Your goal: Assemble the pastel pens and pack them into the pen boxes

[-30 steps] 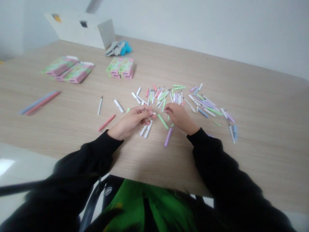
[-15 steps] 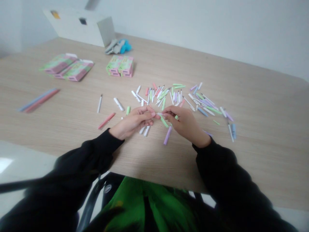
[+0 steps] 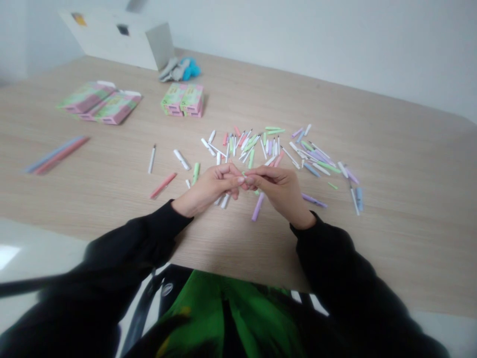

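Observation:
My left hand (image 3: 219, 184) and my right hand (image 3: 276, 188) meet fingertip to fingertip over the table. Both are closed in a pinch on a small pale pen part (image 3: 244, 174), mostly hidden by the fingers. Under and beside the hands lie a purple pen piece (image 3: 257, 208), another purple pen (image 3: 314, 200) and white pen pieces (image 3: 224, 201). A green cap (image 3: 196, 172) is just left of my left hand. Beyond the hands spreads a loose pile of caps, barrels and thin white refills (image 3: 276, 145) in several pastel colours.
Pink-green cartons (image 3: 182, 99) stand at the back, with flatter cartons (image 3: 118, 107) to their left. Gloves (image 3: 179, 69) lie by a white box (image 3: 112, 40). A red pen (image 3: 163, 185), a white refill (image 3: 152, 159) and long red and blue pieces (image 3: 61, 155) lie left.
My right hand has moved left, so the fingertips now touch. The thin pale piece that showed between them is mostly covered. The view has shifted slightly.

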The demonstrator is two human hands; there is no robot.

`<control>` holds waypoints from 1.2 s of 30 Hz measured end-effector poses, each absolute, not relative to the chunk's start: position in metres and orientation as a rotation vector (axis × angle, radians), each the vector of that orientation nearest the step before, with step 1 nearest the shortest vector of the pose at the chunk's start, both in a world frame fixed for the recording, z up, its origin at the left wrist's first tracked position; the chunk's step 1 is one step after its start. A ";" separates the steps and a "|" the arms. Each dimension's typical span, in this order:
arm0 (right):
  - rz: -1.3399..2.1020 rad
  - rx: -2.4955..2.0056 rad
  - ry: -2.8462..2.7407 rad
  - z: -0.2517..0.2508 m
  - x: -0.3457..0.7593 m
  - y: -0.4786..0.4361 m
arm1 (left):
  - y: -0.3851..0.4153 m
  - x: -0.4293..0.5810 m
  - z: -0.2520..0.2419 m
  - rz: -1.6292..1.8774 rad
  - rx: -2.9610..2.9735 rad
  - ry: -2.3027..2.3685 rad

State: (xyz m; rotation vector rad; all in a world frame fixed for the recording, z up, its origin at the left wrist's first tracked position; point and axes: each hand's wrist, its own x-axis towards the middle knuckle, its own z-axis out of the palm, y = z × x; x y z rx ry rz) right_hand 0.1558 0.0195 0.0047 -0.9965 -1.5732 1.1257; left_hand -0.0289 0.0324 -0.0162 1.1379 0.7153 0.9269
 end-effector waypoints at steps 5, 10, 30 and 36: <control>1.123 -0.937 -1.566 -0.001 0.165 0.009 | 0.032 -0.021 -0.021 0.902 1.286 0.708; 0.848 -1.114 -1.625 0.002 0.204 -0.012 | 0.029 -0.006 -0.008 0.719 1.522 0.691; 0.412 -1.677 -1.878 -0.046 0.338 -0.102 | 0.061 0.160 -0.030 0.163 2.698 0.790; 0.407 -1.645 -1.874 -0.049 0.340 -0.107 | 0.067 0.172 -0.042 0.214 2.763 0.772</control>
